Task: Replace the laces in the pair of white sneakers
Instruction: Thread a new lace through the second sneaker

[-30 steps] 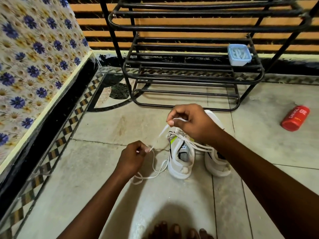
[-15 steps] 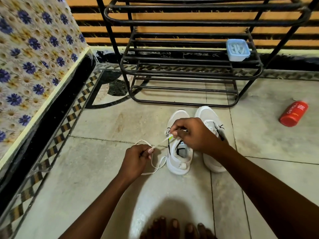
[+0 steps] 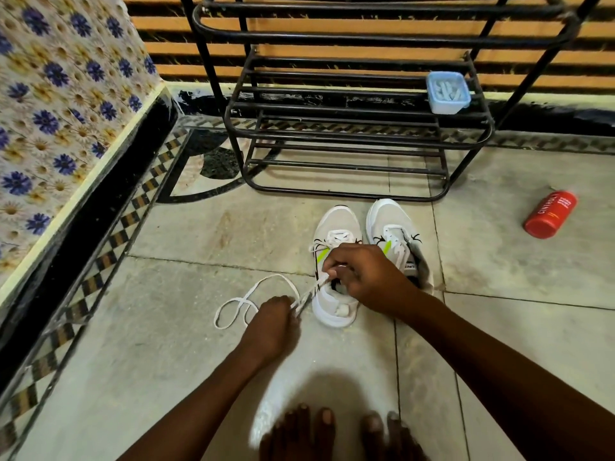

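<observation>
Two white sneakers stand side by side on the tiled floor, toes pointing away from me. The left sneaker [image 3: 336,227] is partly laced; the right sneaker [image 3: 392,227] stands beside it. My right hand [image 3: 369,277] sits over the left sneaker's opening and pinches a white lace [image 3: 253,294] near the top eyelets. My left hand [image 3: 273,324] grips the same lace just left of the shoe. The loose part of the lace lies in loops on the floor to the left.
A black metal shoe rack [image 3: 349,134] stands behind the sneakers, with a small blue box [image 3: 447,93] on a shelf. A red can [image 3: 550,214] lies on the floor at right. A floral-covered surface [image 3: 60,111] borders the left. My bare toes [image 3: 332,430] show at the bottom.
My right hand came down from above the shoe to its eyelets. My left hand moved closer to the sneaker. The slack lace now lies in loops on the floor at left.
</observation>
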